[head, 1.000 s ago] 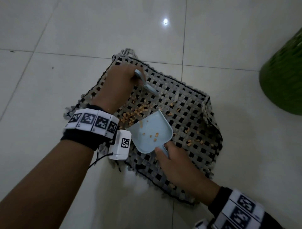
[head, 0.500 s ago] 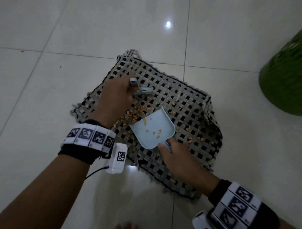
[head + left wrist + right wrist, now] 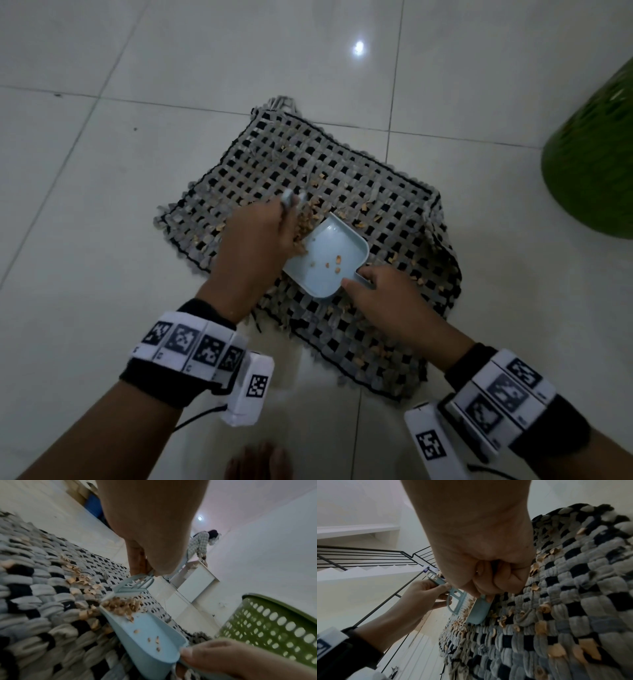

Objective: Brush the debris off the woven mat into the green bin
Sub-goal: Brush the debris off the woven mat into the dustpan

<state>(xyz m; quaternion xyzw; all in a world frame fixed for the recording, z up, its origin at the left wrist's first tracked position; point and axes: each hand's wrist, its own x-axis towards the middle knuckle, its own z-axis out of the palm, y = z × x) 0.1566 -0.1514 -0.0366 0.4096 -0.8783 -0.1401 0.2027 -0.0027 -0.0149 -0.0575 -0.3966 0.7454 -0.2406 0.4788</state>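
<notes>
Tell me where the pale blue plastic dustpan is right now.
In the head view, the pale blue plastic dustpan lies mid-frame on the grey-and-black woven mat, its handle gripped by the right hand, beside the left hand.

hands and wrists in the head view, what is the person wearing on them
Both hands are bare. The left hand has a black wristband under a white strap of square black-and-white code tags, with a small white box carrying another tag and a thin black cable trailing from it. The right hand wears the same set: black band, tagged white strap, white box.
</notes>
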